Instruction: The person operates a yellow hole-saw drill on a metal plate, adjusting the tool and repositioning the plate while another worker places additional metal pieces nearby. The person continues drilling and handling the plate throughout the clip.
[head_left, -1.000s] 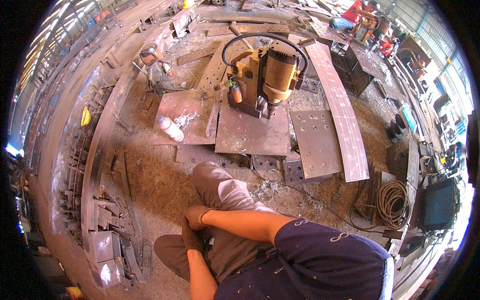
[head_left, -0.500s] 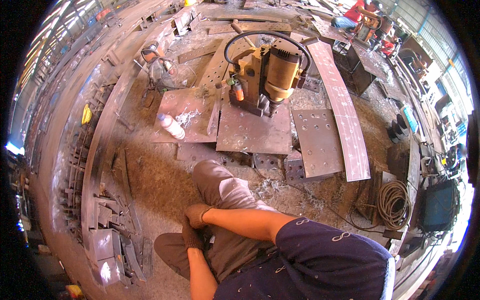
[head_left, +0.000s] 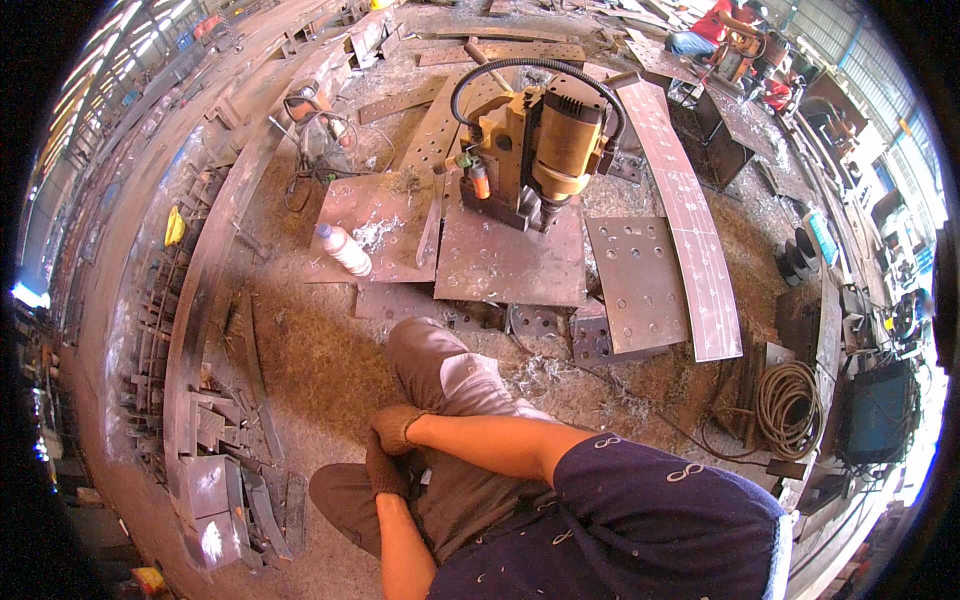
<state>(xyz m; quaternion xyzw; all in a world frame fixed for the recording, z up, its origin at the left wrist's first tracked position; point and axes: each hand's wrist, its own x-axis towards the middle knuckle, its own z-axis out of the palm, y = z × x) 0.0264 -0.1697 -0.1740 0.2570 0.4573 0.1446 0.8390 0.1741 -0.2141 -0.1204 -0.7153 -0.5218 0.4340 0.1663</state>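
Note:
My right hand, in a brown knit glove, reaches across my lap and lies against my left hand, gloved the same way. The two meet beside my bent legs in grey-brown trousers. Their fingers are hidden, and no tool shows at either hand. In front of me a yellow-and-black magnetic drill stands upright on a flat steel plate, its bit end low over the metal. A black corrugated hose arches over its top. Left of it, a pale plastic bottle stands on another plate beside metal shavings.
A drilled plate and a long marked strip lie right of the drill. Coiled hose sits farther right, near a blue box. Steel offcuts and a long beam line the left. A person in red works at far right.

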